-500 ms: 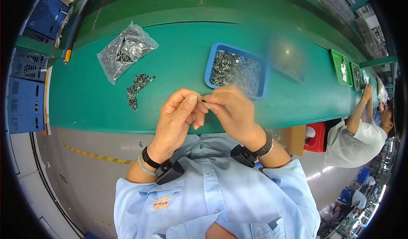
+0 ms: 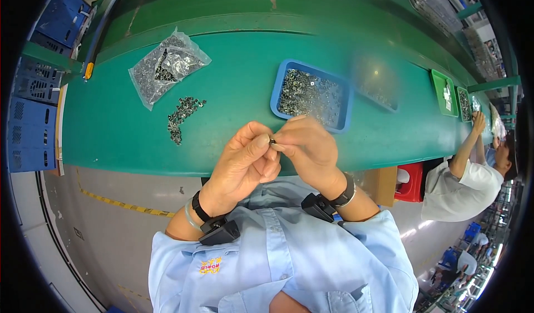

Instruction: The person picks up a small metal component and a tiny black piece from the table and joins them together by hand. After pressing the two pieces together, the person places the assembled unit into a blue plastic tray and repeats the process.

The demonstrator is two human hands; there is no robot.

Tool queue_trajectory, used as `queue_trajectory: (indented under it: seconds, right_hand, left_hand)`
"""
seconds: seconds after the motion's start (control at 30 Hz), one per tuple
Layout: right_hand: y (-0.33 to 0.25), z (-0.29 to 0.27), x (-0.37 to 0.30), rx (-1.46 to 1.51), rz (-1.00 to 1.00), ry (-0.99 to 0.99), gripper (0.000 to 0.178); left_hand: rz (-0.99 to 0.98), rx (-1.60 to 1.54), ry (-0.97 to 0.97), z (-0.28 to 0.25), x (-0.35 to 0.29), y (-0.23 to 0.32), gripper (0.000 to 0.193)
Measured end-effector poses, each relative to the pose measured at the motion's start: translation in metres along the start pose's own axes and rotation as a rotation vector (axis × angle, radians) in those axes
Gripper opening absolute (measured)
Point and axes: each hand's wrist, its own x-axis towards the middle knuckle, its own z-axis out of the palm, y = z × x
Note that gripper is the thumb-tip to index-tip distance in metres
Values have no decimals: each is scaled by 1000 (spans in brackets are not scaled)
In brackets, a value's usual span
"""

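My left hand point(image 2: 242, 165) and my right hand point(image 2: 308, 149) meet fingertip to fingertip over the near edge of the green table point(image 2: 233, 79). Between the fingertips sits a small dark metal part point(image 2: 272, 141), pinched by both hands; most of it is hidden by the fingers. Just beyond the hands stands a blue tray point(image 2: 346, 125) filled with many small grey metal parts. A short curved row of the same small parts point(image 2: 182, 116) lies on the table to the left.
A clear plastic bag of small metal parts point(image 2: 166, 67) lies at the back left. Blue crates point(image 2: 30, 118) stand at the far left. Green trays point(image 2: 445, 93) sit to the right, where another person point(image 2: 473, 168) in a white shirt works. A red bin point(image 2: 411, 182) stands under the table.
Both hands have dropped slightly toward the table's near edge, still joined at the fingertips. The tray, bag and row of parts have not moved.
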Motion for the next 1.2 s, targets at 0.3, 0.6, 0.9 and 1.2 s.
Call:
queue_trajectory:
  seconds: [0.3,0.6,0.9,1.2]
  right_hand:
    - [-3,-4,7,-45,-49,-51,12]
    - [1,-4,2,-67,13,-31,11]
    - [5,-5,-2,27,78,13,12]
    - [-1,-10,6,-202,79,-1,10]
  left_hand:
    - [2,108,24,1,-2,9,15]
    - [-3,274,147,8,0,12,19]
    - [-27,222,132,8,3,9,22]
    - [0,347,222,7,9,5,19]
